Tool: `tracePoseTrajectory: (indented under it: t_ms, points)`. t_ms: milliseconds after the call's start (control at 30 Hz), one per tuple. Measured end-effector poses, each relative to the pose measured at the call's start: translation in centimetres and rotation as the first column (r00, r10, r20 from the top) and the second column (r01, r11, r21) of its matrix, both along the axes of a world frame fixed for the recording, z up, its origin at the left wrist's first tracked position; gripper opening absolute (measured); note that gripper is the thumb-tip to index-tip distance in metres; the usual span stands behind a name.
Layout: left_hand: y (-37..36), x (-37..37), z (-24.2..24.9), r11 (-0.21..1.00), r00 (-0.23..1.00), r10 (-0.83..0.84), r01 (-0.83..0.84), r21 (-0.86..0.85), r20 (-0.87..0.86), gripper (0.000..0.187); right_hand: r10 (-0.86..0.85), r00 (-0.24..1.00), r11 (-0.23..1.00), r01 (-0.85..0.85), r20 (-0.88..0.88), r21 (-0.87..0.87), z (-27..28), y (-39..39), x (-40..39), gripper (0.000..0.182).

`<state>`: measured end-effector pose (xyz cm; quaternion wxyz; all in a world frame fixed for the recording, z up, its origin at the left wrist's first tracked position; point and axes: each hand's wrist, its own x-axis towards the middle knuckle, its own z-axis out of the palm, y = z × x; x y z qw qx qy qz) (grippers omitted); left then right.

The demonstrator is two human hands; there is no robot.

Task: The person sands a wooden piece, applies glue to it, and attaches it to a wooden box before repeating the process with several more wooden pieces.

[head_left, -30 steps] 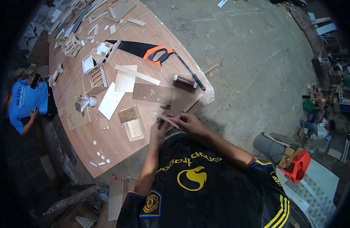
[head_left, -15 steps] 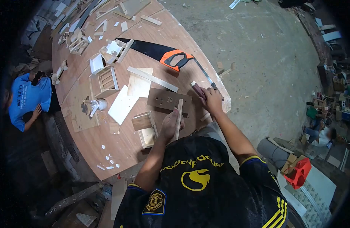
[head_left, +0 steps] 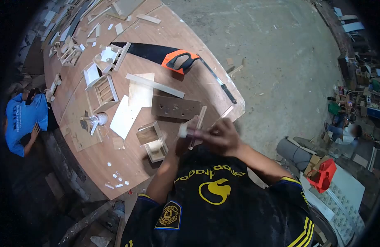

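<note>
A thin wooden strip [head_left: 201, 117] stands upright in my left hand [head_left: 184, 138], whose fingers are closed round it. My right hand [head_left: 225, 138] is blurred and grips a dark reddish tool [head_left: 198, 133], which crosses the strip near my left hand. What the tool is, I cannot make out. Just beyond my hands lies a brown block with holes [head_left: 176, 108]. Left of my left hand sits a small open wooden box [head_left: 153, 144].
An orange-handled saw [head_left: 179, 61] and a narrow saw blade [head_left: 216, 78] lie beyond my hands on the wooden table [head_left: 111, 164]. A glue bottle [head_left: 100, 119], white board [head_left: 125, 117] and small wooden frames [head_left: 105, 90] are left. A person in blue [head_left: 27, 119] is far left, another person [head_left: 344, 133] far right.
My right hand has moved left from near the narrow saw to my left hand, bringing the reddish tool to the strip. The whole view has shifted slightly.
</note>
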<state>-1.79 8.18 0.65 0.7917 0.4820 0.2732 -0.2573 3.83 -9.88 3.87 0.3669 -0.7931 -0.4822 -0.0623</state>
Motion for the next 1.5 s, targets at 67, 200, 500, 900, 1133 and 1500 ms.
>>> tracePoseTrajectory:
  t_ms: [67, 200, 500, 900, 1133, 1500]
  points:
    - [0.3, -0.6, -2.9, 0.971, 0.893, -0.148, 0.048, 0.236, 0.426, 0.041, -0.187, 0.882, 0.971, 0.1, -0.433, -0.216, -3.1, -1.1, 1.0, 0.035]
    - [0.5, -3.2, -5.0, 0.998, 0.998, 0.001, 0.003, -0.055, 0.067, 0.039, -0.477, 0.87, 0.858, 0.432, -0.121, -0.278, -8.3, -2.3, 4.5, 0.036]
    - [3.7, -6.8, -4.8, 0.884, 0.911, 0.412, -0.395, -0.25, 0.02, 0.023, -0.402, 0.914, 0.801, 0.32, -0.058, -0.506, -13.1, 1.3, 3.1, 0.046]
    - [1.4, -4.2, -3.7, 0.772, 0.726, 0.587, -0.635, 0.022, 0.359, 0.024, 0.069, 0.445, 0.975, -0.219, -0.893, -0.034, -5.6, 4.7, 0.3, 0.063]
    - [10.1, -5.7, -2.1, 0.401, 0.792, 0.442, -0.594, 0.697, 0.421, 0.038, -0.053, 0.335, 0.992, -0.09, -0.941, -0.088, -4.0, 6.7, -1.3, 0.025]
    - [36.3, -8.2, -12.2, 0.031, 0.657, 0.752, -0.109, 0.994, 0.049, 0.064, -0.212, 0.266, 0.963, 0.219, -0.94, -0.156, -6.2, 0.4, 1.0, 0.024]
